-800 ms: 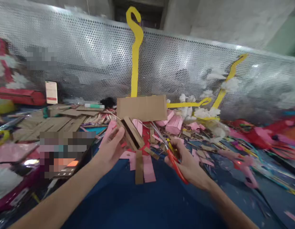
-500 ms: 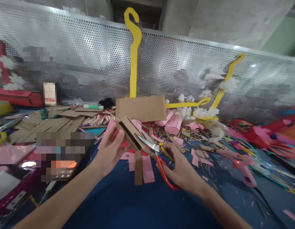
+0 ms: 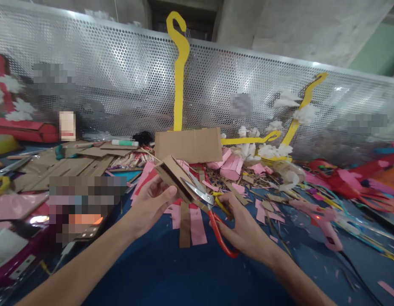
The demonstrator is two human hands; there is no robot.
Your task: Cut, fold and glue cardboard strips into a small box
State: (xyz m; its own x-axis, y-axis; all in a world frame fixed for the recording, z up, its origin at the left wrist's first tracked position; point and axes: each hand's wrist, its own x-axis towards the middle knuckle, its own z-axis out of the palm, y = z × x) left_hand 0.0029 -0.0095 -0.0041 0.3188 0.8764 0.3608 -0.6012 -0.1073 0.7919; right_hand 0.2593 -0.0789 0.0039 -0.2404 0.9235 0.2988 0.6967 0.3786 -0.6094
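Between my two hands is a small folded cardboard box (image 3: 175, 172), tilted, with an open side facing me. My left hand (image 3: 154, 202) grips its left lower side with thumb and fingers. My right hand (image 3: 240, 223) is closed round the scissors (image 3: 219, 231), which have one red and one yellow handle. The scissor blades are spread, and they lie against the box's right edge; how much card is between them I cannot make out. Below the box, a brown cardboard strip (image 3: 184, 231) and a pink paper strip (image 3: 198, 231) lie on the blue table (image 3: 146, 276).
Behind the box stands a larger cardboard piece (image 3: 189, 145) with a tall yellow hook (image 3: 178, 85). A pink glue gun (image 3: 326, 223) with a lit red light lies at right, its cord trailing forward. Cardboard pieces (image 3: 66, 170) lie at left, before a perforated metal panel (image 3: 212, 85).
My left hand has shifted its hold a little to the right, its thumb now lower on the box. The box has turned slightly. My right hand and the scissors stay almost in place.
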